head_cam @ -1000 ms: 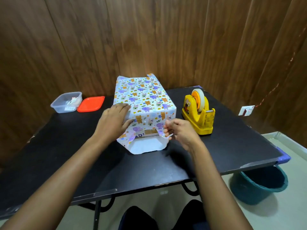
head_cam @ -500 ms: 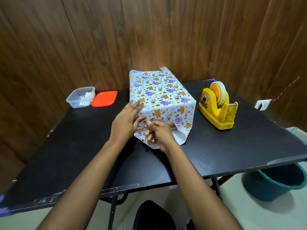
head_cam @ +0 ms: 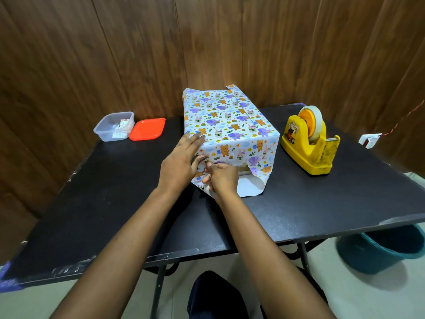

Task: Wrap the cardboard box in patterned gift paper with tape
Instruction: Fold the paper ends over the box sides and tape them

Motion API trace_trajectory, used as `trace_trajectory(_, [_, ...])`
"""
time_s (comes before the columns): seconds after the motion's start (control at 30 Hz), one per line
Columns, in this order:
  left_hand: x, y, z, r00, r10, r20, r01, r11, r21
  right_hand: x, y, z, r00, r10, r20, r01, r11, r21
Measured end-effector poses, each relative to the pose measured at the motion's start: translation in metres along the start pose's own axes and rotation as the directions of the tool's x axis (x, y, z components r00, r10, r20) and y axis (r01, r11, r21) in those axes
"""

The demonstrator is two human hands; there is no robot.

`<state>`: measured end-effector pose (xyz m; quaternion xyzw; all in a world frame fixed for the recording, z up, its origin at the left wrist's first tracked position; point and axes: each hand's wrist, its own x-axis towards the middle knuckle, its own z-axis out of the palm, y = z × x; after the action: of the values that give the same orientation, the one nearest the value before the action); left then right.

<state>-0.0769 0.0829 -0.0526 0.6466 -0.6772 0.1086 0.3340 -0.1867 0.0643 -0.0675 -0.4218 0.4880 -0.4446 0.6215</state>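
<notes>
The gift paper (head_cam: 230, 125) pinched in the right hand (head_cam: 224, 178) is white with orange bears, purple elephants and rainbows. Right of that grip the tape dispenser (head_cam: 308, 155) is yellow; left, a red lid (head_cam: 147, 129); beneath, a black table (head_cam: 115, 203).

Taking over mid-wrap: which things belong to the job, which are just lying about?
Job:
cardboard box half-wrapped in animal-print gift paper
yellow plastic tape dispenser

Lying about:
clear plastic tub
red plastic lid
round teal plastic bucket

Tape dispenser (head_cam: 309, 143) crowds wrapped box's (head_cam: 230, 125) right flank.
</notes>
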Motion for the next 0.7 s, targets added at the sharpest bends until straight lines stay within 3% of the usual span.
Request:
trace_trajectory(0.13, [0.0,0.001,-0.001,1.0,0.003,0.004,-0.003,1.0,0.008,-0.001,-0.006,0.003,0.998,0.068,0.013,-0.069,0.988,0.137])
trace_trajectory(0.23, [0.001,0.001,-0.002,1.0,0.007,0.004,-0.007,1.0,0.015,-0.004,-0.015,0.005,0.993,0.11,0.045,-0.115,0.986,0.12])
trace_trajectory(0.47, [0.0,0.0,0.0,1.0,0.023,-0.014,-0.023,0.999,0.042,-0.003,-0.026,0.004,0.997,0.073,0.032,-0.063,0.966,-0.249])
trace_trajectory(0.7, [0.004,0.001,0.008,0.988,0.114,-0.103,-0.097,0.982,0.159,0.003,-0.025,0.004,0.998,-0.054,-0.038,0.018,0.775,-0.631])
